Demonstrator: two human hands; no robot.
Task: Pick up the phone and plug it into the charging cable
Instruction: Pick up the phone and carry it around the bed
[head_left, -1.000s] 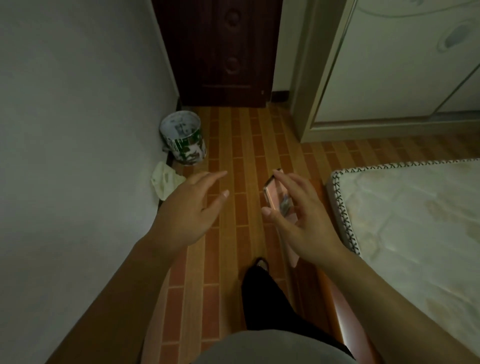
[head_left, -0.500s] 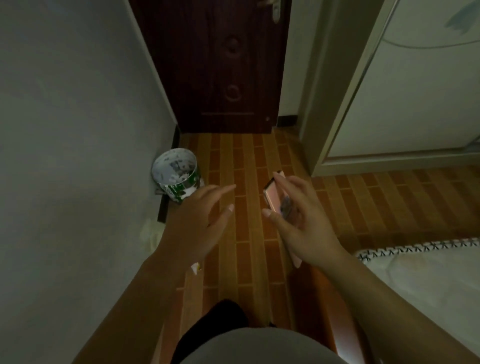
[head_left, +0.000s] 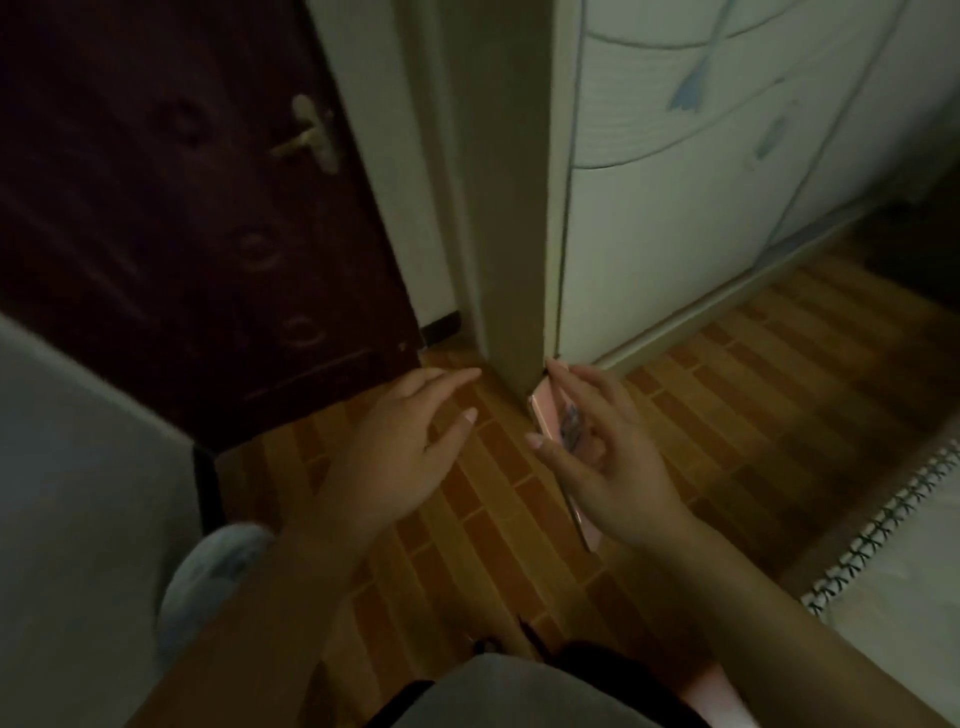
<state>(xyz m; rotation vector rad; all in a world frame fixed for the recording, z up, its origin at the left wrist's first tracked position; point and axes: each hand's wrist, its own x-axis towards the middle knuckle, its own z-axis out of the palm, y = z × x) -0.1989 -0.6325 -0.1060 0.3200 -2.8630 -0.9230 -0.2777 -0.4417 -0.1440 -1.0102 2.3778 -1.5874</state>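
A pink phone (head_left: 546, 415) is held edge-on in my right hand (head_left: 602, 462), gripped between thumb and fingers above the wooden floor. Its lower end pokes out below my palm. My left hand (head_left: 400, 447) hovers a short way to the left of the phone with fingers spread and nothing in it. No charging cable shows in this view.
A dark wooden door (head_left: 197, 218) with a metal handle (head_left: 311, 135) stands ahead on the left. A pale wardrobe (head_left: 701, 182) fills the upper right, its corner post (head_left: 498, 208) just beyond my hands. A bin (head_left: 208, 577) sits by the left wall. A mattress edge (head_left: 883, 530) lies at right.
The view has swung up and to the right: the door and wardrobe now loom close, the bin slid to the lower left. Both hands kept their pose, phone still in the right.
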